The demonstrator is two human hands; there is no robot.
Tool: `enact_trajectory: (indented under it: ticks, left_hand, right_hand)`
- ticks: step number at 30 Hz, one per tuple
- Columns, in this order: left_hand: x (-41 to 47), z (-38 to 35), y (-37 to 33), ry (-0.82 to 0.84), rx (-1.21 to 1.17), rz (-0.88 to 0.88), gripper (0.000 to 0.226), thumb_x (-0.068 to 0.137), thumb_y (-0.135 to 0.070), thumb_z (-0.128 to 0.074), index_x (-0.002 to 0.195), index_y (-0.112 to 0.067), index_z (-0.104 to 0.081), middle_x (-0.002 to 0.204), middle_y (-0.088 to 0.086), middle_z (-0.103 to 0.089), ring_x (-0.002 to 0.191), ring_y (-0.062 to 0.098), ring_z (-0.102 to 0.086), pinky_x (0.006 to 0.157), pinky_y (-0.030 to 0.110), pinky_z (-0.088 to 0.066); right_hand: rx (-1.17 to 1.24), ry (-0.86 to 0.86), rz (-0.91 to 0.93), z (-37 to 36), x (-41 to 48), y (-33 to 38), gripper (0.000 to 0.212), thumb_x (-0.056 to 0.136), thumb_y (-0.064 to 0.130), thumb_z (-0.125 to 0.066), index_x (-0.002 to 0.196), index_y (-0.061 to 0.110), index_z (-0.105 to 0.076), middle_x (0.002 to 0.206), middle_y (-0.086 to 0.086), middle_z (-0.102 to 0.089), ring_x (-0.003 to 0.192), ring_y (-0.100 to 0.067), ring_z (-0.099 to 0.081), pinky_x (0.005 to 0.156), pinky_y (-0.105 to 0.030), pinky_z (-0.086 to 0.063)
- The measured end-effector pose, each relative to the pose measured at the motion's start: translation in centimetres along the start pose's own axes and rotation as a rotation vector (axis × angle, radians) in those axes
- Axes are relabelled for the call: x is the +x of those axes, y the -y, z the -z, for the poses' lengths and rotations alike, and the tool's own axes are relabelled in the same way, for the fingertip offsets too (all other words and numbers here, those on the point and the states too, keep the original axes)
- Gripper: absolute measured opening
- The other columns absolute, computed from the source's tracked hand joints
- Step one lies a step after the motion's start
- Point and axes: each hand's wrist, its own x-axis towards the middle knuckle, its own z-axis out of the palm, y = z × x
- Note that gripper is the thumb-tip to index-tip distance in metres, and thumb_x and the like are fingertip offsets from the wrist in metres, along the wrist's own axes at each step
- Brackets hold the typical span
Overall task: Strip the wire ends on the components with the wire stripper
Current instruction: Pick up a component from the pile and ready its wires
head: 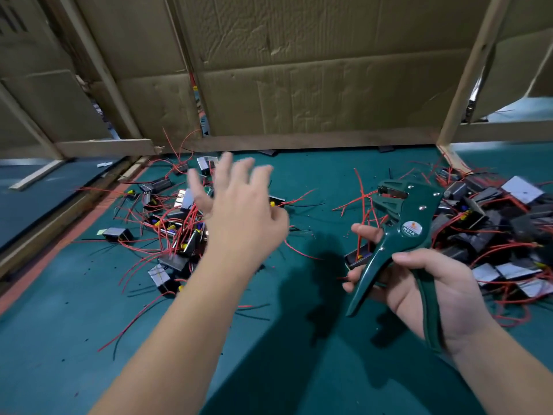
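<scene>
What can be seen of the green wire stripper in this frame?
The wire stripper is dark green, seemingly plastic, with silver rivets, a round label near the pivot and metal teeth in its head. The right hand grips its two spread handles, holding it above the green table, head pointing up and away. Red wires pass behind the head; whether one sits in it is unclear.

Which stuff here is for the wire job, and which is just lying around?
For the job: wire stripper, gripped by the right hand; left pile of components, with the open left hand above it; right pile of components.
Just lying about: cardboard sheets; wooden strip.
</scene>
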Motion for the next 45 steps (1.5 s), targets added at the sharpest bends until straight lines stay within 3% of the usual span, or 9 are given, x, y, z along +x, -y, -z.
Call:
enact_trajectory:
  ticks: [4,8,13,19,21,27,32,40,45]
  left_hand:
    - [-1.4,-3.0,-3.7,0.210,-0.239,-0.272,0.050,0.092,-0.030,-0.048,0.142,-0.022,-0.041,0.151,0.005,-0.034,0.144,0.020,-0.022,0.115,0.038,-0.005]
    - [-1.7,-6.4,-3.7,0.650,-0.495,-0.152,0.062,0.098,-0.036,-0.047,0.151,-0.016,-0.021,0.157,0.019,-0.016,0.147,0.022,-0.008,0.118,0.032,-0.013]
    - [-0.8,-8.1,-1.4,0.544,-0.474,0.006,0.061,0.097,-0.035,-0.047,0.149,-0.010,-0.025,0.155,0.021,-0.021,0.147,0.024,-0.012,0.116,0.028,-0.012]
    - [-0.3,-6.0,-1.7,0.174,-0.618,0.068,0.030,0.090,-0.011,-0.055,0.120,-0.008,-0.062,0.126,0.008,-0.057,0.124,0.018,-0.047,0.100,0.014,-0.024]
    - [-0.7,-4.9,-3.0,0.092,-0.717,0.079,0.024,0.089,-0.011,-0.056,0.111,-0.013,-0.066,0.114,0.000,-0.062,0.111,0.012,-0.053,0.095,0.015,-0.032]
    - [-3.2,-3.2,-5.6,0.560,-1.322,0.239,0.038,0.088,-0.020,-0.067,0.124,-0.015,-0.056,0.105,0.000,-0.067,0.090,0.008,-0.065,0.087,0.023,-0.050]
    - [-4.2,-3.3,-5.4,0.561,-1.542,0.261,0.009,0.090,-0.005,-0.061,0.086,-0.012,-0.067,0.070,-0.001,-0.067,0.058,0.005,-0.059,0.055,0.020,-0.050]
    - [-3.8,-3.5,-3.6,0.304,-1.836,0.516,0.009,0.086,-0.013,-0.059,0.087,-0.007,-0.066,0.086,0.005,-0.071,0.084,0.019,-0.068,0.062,0.028,-0.056]
    - [-3.7,-2.8,-2.8,0.624,-2.149,0.381,0.025,0.060,0.000,-0.053,0.073,-0.001,-0.075,0.113,0.012,-0.069,0.109,0.024,-0.061,0.080,0.037,-0.056]
  right_hand:
    - [-0.015,-0.020,-0.014,0.1,0.2,-0.2,0.083,0.042,0.021,-0.082,0.119,-0.003,-0.061,0.077,-0.026,-0.063,0.067,-0.038,-0.065,0.066,-0.052,-0.056]
    - [-0.069,-0.128,-0.027,0.5,0.6,-0.4,0.056,0.063,0.009,-0.052,0.118,-0.001,-0.057,0.085,-0.019,-0.067,0.061,-0.038,-0.064,0.058,-0.051,-0.055]
    - [-0.163,-0.355,-0.024,1.3,1.8,-0.3,0.014,0.082,-0.007,-0.046,0.091,0.004,-0.045,0.076,-0.018,-0.055,0.062,-0.040,-0.065,0.063,-0.056,-0.055]
    - [-0.093,-0.280,-0.007,1.6,1.9,0.4,0.015,0.080,-0.004,-0.047,0.093,0.001,-0.045,0.073,-0.020,-0.055,0.060,-0.039,-0.065,0.058,-0.053,-0.055]
    - [-0.016,-0.151,-0.028,1.3,1.4,0.6,0.041,0.069,0.007,-0.054,0.108,-0.002,-0.056,0.072,-0.021,-0.061,0.061,-0.037,-0.065,0.059,-0.049,-0.055]
    - [0.096,0.150,-0.093,0.2,0.2,0.9,0.080,0.051,0.022,-0.082,0.127,0.006,-0.059,0.083,-0.022,-0.064,0.071,-0.032,-0.065,0.070,-0.047,-0.056]
    - [0.088,0.213,-0.118,-0.4,0.1,0.7,0.081,0.057,0.023,-0.080,0.131,0.005,-0.055,0.085,-0.025,-0.063,0.072,-0.035,-0.064,0.069,-0.049,-0.053]
    - [0.036,0.130,-0.069,-0.2,0.4,0.4,0.082,0.054,0.021,-0.081,0.130,0.004,-0.056,0.088,-0.029,-0.064,0.072,-0.038,-0.065,0.070,-0.051,-0.053]
    - [0.056,0.121,-0.026,-0.1,0.5,0.8,0.080,0.054,0.023,-0.081,0.128,0.004,-0.058,0.095,-0.024,-0.066,0.073,-0.035,-0.065,0.073,-0.049,-0.055]
